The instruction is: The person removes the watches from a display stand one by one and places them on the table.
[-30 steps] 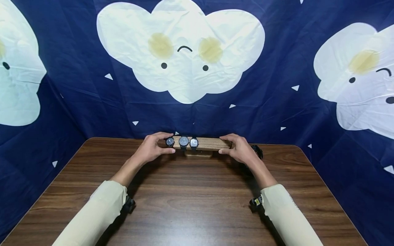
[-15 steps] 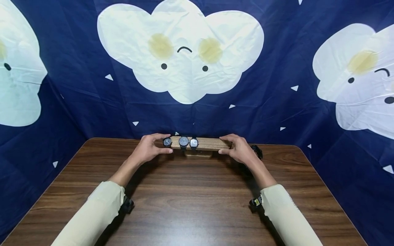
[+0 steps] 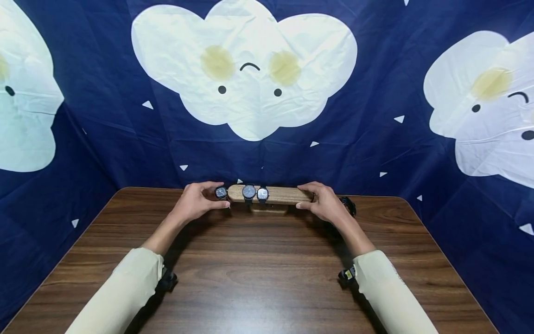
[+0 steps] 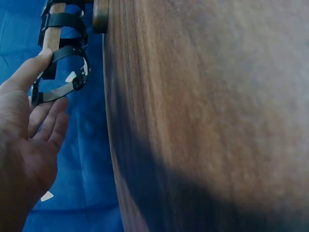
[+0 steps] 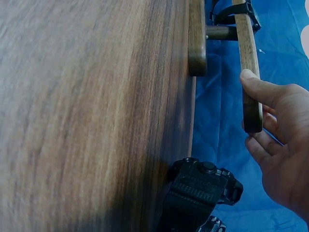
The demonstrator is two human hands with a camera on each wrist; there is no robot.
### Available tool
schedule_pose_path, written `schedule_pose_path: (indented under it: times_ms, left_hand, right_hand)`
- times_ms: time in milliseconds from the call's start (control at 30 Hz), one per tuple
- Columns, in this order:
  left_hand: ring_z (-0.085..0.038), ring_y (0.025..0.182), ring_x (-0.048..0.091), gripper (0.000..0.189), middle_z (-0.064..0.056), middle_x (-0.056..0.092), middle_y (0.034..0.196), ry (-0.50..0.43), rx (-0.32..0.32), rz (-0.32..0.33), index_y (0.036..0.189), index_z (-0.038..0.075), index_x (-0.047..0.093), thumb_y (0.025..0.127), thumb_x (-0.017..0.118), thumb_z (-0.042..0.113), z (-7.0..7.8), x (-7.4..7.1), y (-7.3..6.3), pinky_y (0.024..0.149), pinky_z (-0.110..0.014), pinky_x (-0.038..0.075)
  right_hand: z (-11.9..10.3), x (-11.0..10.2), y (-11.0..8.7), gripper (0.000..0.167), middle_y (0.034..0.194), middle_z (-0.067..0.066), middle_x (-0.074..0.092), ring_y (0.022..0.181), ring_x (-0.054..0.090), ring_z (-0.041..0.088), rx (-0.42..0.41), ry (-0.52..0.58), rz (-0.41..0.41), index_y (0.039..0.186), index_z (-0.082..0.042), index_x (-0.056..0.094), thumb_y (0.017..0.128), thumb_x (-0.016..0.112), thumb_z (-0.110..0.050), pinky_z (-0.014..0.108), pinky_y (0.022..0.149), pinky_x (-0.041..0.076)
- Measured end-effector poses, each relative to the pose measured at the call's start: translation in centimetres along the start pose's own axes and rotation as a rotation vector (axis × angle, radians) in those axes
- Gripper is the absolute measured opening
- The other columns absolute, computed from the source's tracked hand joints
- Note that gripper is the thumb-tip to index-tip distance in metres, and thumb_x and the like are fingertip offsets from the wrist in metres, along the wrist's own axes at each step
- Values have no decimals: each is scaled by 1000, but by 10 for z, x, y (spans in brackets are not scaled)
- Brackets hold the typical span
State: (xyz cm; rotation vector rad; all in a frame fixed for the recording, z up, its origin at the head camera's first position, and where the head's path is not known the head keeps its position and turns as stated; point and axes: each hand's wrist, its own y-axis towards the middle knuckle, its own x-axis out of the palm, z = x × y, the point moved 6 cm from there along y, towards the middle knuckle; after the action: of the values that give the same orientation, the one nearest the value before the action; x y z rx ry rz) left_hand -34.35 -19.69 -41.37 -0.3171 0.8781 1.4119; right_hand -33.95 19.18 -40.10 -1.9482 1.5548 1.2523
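Head view: at the table's far edge, a watch was pinched by the left hand beside a wooden bar's left end, apparently mid-fitting or removal. Left wrist view: its strap was looped. Right wrist view: the bar was gripped by the right hand, thumb near; steadiness seemed needed next.

Dark blue cloth hangs in front of me and down both sides, creased here and there, printed with big white clouds and small white triangles; the middle one's face sits upside down. Below stands a brown wood-grain table, rounded at its far corners, light shining softly off its near part
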Motion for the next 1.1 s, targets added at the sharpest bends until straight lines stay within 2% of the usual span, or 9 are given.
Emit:
schedule_pose_path:
  times_ms: [100,233,367,533,633,767,900,967,1100]
  left_hand:
    - [-17,92,72,65,-11,84,102,-65,-21,4,139,4,79,84,103,30,-3,-1,-1,82,-25,55]
    - [-9,87,72,46,-15,85,102,-156,-46,-9,127,0,83,88,99,17,-8,0,-4,77,-17,54]
    - [-3,81,71,36,-15,86,99,-215,-74,-33,118,-3,85,88,97,11,-12,3,-7,74,-17,55]
    - [-1,81,72,36,-8,86,98,-319,-130,-73,119,-7,82,88,96,6,-14,5,-10,74,-18,57]
    - [-3,83,75,40,-5,85,98,-416,-181,-153,125,-12,79,89,93,1,-15,6,-13,78,-21,63]
    - [-9,86,79,45,-6,83,98,-527,-261,-309,131,-20,71,91,88,-6,-16,10,-18,84,-32,70]
    - [-14,85,80,45,-7,81,97,-499,-309,-418,131,-22,69,91,86,-10,-20,6,-26,84,-36,71]
    - [-15,84,79,45,-8,79,97,-469,-339,-438,130,-21,70,91,87,-9,-23,4,-28,81,-35,71]
    - [-16,82,79,46,-10,77,98,-421,-364,-451,130,-18,71,90,90,-6,-27,2,-30,79,-34,70]
  right_hand:
    - [-1,-1,0,57,149,17,73,98,69,25,-2,-3,1,148,-8,74,97,93,-25,45,91,57]
    - [-2,-1,0,58,150,18,72,98,69,25,-4,-7,0,149,-7,73,97,92,-25,46,92,57]
    - [-3,-1,0,60,152,17,71,100,69,27,1,-3,-7,150,-7,72,97,92,-26,47,93,59]
    - [-3,0,0,60,152,18,71,102,71,29,-4,-5,-8,151,-7,72,97,92,-26,49,94,59]
    - [-3,-1,0,60,152,18,71,105,72,30,-5,-8,-5,150,-7,72,97,92,-26,51,96,60]
    - [-2,-1,-1,59,152,19,71,113,73,34,-14,-7,4,150,-7,73,97,92,-26,54,100,60]
    - [-2,-1,-1,58,151,19,71,124,72,38,-21,-8,8,149,-6,73,97,92,-26,57,106,59]
    - [-2,0,-1,59,152,19,71,129,71,39,-12,-4,1,150,-7,73,98,92,-26,59,109,58]
    - [-2,0,-2,60,154,19,70,126,72,38,5,-5,-13,151,-8,72,98,91,-27,58,108,58]
